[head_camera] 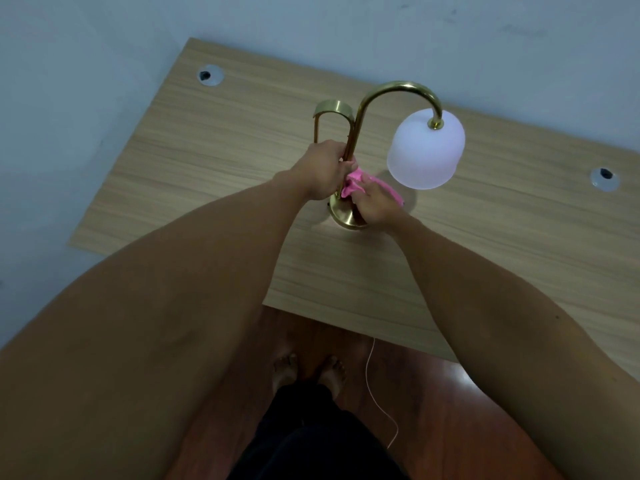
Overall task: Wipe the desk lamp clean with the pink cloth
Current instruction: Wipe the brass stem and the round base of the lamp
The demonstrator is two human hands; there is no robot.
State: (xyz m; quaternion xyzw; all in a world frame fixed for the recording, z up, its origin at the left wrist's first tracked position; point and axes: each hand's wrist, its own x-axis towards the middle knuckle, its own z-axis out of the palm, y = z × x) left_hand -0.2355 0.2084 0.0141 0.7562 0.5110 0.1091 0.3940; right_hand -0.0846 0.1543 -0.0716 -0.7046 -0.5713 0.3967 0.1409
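Head view. Lamp (360,133): brass, upright on desk (450,258), mid-top, near wall (346,22). White shade (425,148) hangs right of stem. Left hand (323,169): fingers closed round stem, low. Right hand (375,202): closed on cloth (353,183), pink, bunched against stem above round base (343,213). Thin cord (377,403) over floor.

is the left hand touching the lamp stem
Touching. The head view shows the left hand closed around the brass lamp stem with no gap, fingers wrapped over it just above the pink cloth that the right hand holds.
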